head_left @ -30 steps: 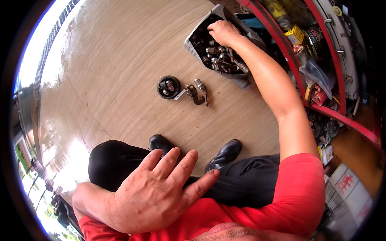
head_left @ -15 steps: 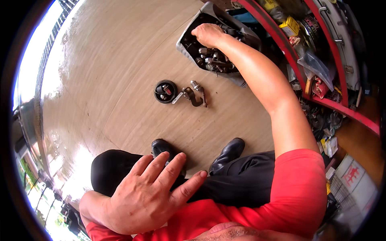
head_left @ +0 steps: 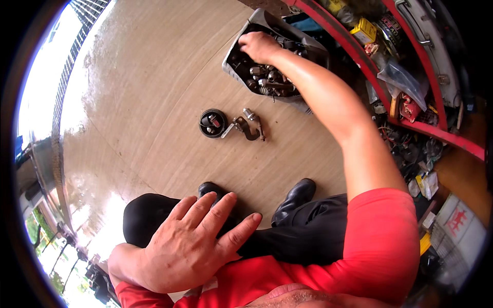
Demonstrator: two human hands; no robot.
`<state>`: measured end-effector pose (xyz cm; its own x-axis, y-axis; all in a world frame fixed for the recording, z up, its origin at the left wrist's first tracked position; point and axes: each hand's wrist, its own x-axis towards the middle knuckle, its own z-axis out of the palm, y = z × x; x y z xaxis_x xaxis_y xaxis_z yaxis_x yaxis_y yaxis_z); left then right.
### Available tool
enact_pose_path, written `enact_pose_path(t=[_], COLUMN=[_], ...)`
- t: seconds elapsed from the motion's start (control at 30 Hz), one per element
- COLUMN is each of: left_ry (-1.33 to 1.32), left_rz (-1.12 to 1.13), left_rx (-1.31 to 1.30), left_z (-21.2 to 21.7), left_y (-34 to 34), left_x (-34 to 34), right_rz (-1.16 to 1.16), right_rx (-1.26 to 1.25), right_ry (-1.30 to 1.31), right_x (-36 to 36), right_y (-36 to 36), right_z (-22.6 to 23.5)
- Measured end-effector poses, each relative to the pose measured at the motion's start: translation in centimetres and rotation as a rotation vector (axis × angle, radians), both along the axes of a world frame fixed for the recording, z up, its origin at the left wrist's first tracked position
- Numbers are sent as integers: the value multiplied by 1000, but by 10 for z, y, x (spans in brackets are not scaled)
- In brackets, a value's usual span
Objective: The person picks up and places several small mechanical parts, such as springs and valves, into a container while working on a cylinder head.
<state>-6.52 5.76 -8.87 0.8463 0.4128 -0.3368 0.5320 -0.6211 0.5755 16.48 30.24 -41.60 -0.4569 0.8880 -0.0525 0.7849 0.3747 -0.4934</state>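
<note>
Right hand [head_left: 261,47]: inserted into the grey bin, fingers bent downward; fingertips are hidden, so whether a part is grasped cannot be told.
Left hand [head_left: 190,246]: grip released; fingers extended and spread, back turned up, positioned above the black trousers [head_left: 295,244].
Grey bin [head_left: 230,66]: placed on the floor [head_left: 154,102], beside the red frame [head_left: 359,56].
Metal parts [head_left: 269,83]: heaped loosely inside the bin, partly covered by the right forearm.
Round black dish [head_left: 203,127]: set on the floor, with small pieces contained in it.
Curved dark bracket [head_left: 249,132]: laid to the right of the dish.
Silver-ended fitting [head_left: 249,114]: located just beside the bracket.
Yellow box [head_left: 363,32]: stored behind the frame.
</note>
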Motion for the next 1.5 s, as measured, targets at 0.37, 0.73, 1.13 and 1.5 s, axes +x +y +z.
enact_pose_path(t=[0.37,0.73,1.13,1.5], left_ry=[-41,-15,-15,-9], left_rz=[16,-3,1,-7], left_rx=[30,46,57,48], left_z=[-2,6,7,6], left_y=[-11,-17,-22,-21], left_x=[0,1,0,-5], right_rz=[-19,74,0,261], right_rx=[-1120,-1161,-1120,-387], right_ry=[1304,1330,1213,-269], right_x=[86,85,89,55], right_y=[-23,-26,-28,-30], right_z=[64,78,79,97])
